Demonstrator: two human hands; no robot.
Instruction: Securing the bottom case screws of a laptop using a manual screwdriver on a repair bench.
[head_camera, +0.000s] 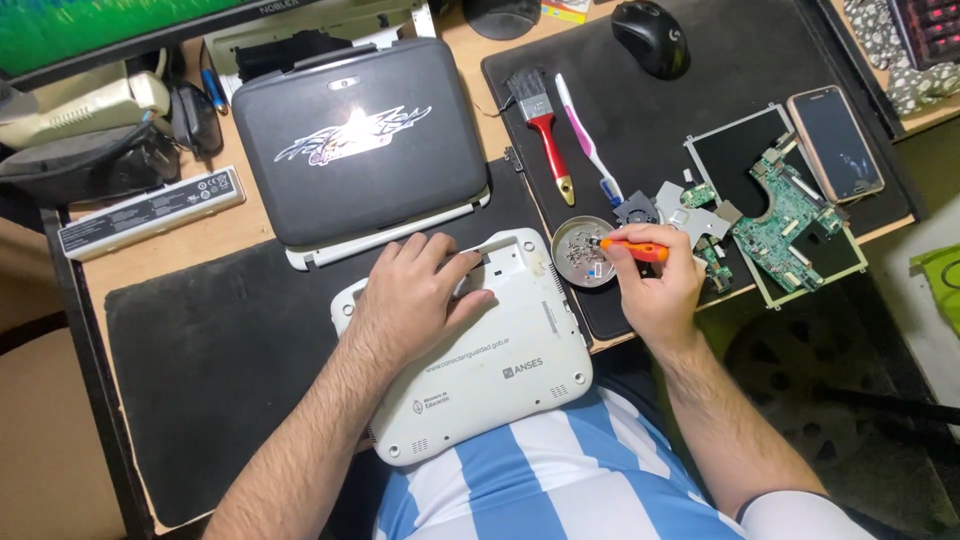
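I see the white laptop base (480, 350) at the desk's (180, 240) near edge; my left hand (420, 295) lies open on it. Right of it, my right hand (660, 290) grips an orange screwdriver (635, 248) over the round screw tin (583, 250). Beyond sits a dark laptop (360, 140).

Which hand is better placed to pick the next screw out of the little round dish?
Right hand: its orange screwdriver tip already reaches into the screw dish. The left hand lies flat on the white laptop base.

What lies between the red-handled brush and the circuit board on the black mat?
In the head view, a pink-and-white toothbrush lies between the brush and circuit board, then small metal parts.
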